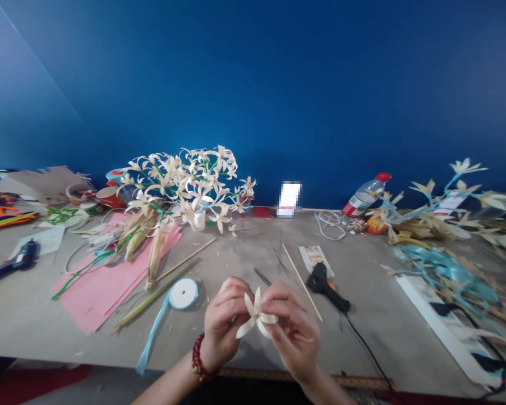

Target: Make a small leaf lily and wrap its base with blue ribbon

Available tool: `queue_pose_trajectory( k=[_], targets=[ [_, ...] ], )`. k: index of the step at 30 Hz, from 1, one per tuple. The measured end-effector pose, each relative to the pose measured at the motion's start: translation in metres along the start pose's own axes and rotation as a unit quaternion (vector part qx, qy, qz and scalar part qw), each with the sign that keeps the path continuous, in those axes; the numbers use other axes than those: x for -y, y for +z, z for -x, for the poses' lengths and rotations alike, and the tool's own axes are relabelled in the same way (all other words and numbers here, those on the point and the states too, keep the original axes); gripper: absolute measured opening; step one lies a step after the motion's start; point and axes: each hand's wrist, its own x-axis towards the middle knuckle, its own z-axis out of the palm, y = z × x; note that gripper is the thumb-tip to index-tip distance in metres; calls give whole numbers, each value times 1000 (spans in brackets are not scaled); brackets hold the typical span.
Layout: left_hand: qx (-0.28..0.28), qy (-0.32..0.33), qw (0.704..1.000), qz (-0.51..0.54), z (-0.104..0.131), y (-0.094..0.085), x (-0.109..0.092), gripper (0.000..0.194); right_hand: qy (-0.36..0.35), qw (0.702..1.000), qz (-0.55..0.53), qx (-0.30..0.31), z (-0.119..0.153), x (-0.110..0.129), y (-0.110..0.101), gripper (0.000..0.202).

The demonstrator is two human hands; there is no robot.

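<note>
A small cream-white craft flower (pixel 256 316) with narrow pointed petals is held up between both hands above the near side of the table. My left hand (pixel 225 318), with a dark red bead bracelet at its wrist, is closed at the flower's left side; its fingertips are partly hidden behind the petals. On the other side, my right hand (pixel 294 326) pinches a petal between thumb and fingers. Just beyond the hands lie tweezers (pixel 261 276) and a thin wooden stick (pixel 302 282). To the left sits a roll of light blue tape (pixel 183 293), its loose end trailing over the table edge.
A black glue gun (pixel 329 286) lies at right with its cord running off the front edge. Further right is a white power strip (pixel 441 329). Pink paper (pixel 122 281) is on the left. Behind stand a bunch of finished flowers (pixel 194 180) and a plastic bottle (pixel 365 196).
</note>
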Motion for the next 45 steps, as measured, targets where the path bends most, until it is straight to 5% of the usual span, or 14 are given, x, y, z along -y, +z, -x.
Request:
queue_pose_trajectory(
  k=[26, 38, 45],
  targets=[
    [-3, -19, 1000, 1, -8, 1, -7, 17, 10, 1000, 0, -21, 0, 1, -2, 21],
    [-6, -53, 998, 26, -6, 1, -6, 19, 176, 966, -182, -57, 7, -16, -9, 19],
    [-21, -44, 998, 33, 1, -2, 4, 17, 275, 936, -194, -106, -3, -21, -24, 15]
  ],
)
